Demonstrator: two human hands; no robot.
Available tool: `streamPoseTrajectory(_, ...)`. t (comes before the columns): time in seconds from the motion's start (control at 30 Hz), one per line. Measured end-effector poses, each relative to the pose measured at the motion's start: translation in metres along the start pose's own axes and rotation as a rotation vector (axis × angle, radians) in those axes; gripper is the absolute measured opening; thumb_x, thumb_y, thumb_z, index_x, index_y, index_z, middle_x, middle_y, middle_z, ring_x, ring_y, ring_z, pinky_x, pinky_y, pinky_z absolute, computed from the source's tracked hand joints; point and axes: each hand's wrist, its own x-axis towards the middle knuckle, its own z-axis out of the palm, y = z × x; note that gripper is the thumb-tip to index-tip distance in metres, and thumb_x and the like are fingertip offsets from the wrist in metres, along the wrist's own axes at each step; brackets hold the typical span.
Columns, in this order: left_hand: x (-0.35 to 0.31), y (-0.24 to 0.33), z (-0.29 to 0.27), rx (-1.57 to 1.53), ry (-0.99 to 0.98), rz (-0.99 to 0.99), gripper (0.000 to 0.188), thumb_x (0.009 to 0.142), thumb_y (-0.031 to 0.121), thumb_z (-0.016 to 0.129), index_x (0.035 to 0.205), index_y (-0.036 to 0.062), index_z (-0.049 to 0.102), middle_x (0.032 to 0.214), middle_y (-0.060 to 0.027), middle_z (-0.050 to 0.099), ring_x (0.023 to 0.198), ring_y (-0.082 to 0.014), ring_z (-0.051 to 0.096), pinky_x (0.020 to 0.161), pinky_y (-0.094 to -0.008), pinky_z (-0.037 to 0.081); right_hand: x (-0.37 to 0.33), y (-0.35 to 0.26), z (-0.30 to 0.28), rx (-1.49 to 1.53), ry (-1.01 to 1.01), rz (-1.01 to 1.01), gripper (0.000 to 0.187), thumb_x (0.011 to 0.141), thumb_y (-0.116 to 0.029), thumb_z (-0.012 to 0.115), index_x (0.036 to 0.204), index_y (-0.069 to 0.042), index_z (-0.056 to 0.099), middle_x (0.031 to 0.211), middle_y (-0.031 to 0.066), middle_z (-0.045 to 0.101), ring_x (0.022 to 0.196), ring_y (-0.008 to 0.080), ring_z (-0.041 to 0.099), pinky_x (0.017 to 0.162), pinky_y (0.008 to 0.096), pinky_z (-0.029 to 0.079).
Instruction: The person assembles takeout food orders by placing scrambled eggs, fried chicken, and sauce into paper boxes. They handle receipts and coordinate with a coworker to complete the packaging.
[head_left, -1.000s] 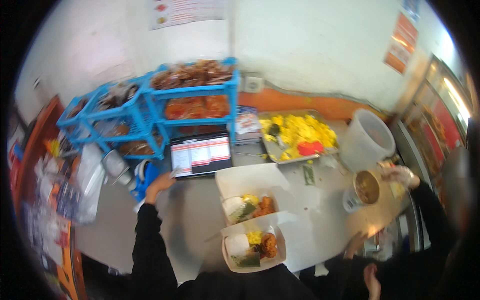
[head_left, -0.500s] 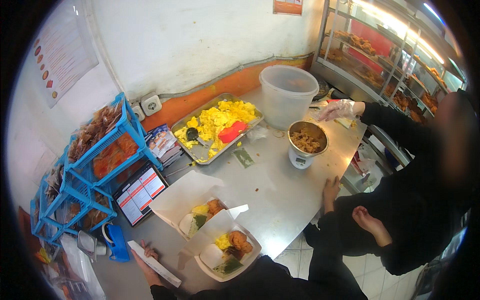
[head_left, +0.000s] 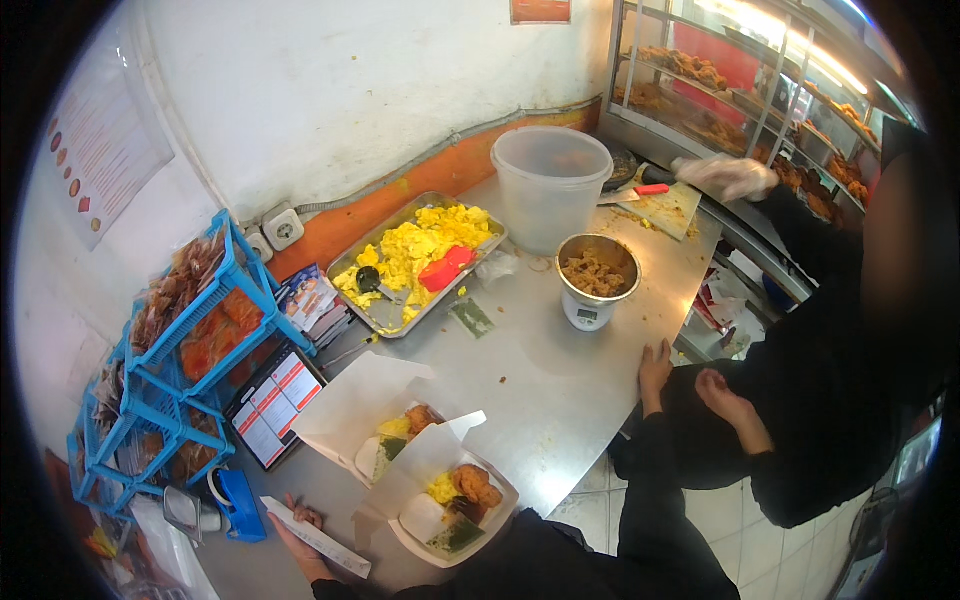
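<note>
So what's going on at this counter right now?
Someone is packing meals on a steel counter. Their left hand holds a flat white packet beside two open takeaway boxes of rice and fried chicken; their right hand rests on the counter's edge. Farther along, a co-worker's gloved hand works at a cutting board, near a tray of yellow rice.

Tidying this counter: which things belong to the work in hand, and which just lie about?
In hand: left hand, white flat packet, near meal box, far meal box.
Lying about: tray of yellow food, clear tub, bowl on scale, blue rack, tablet.
</note>
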Motion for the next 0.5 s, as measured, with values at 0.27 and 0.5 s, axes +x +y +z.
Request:
streamPoseTrajectory(0.27, 0.005, 0.0, -0.013, 0.08, 0.016, 0.038, 0.058, 0.078, 0.059, 0.047, 0.111, 0.0113, 0.051, 0.06, 0.0031, 0.038, 0.055, -0.0073, 0.042, 0.059, -0.0232, 0.039, 0.0, -0.003, -0.001, -0.016, -0.014, 0.047, 0.057, 0.079, -0.04, 0.054, 0.128, -0.019, 0.035, 0.116, 0.0248, 0.039, 0.105, 0.0365, 0.044, 0.089, 0.0399, 0.036)
streamPoseTrajectory(0.5, 0.007, 0.0, -0.018, 0.172, -0.049, 0.055, 0.058, 0.08, 0.059, 0.042, 0.112, 0.0117, 0.05, 0.06, 0.0035, 0.04, 0.054, -0.0078, 0.041, 0.058, -0.0241, 0.039, 0.001, 0.001, 0.0, 0.024, 0.009, -0.036, 0.056, 0.078, -0.037, 0.055, 0.128, -0.019, 0.036, 0.116, 0.0255, 0.039, 0.105, 0.0371, 0.044, 0.089, 0.0399, 0.036)
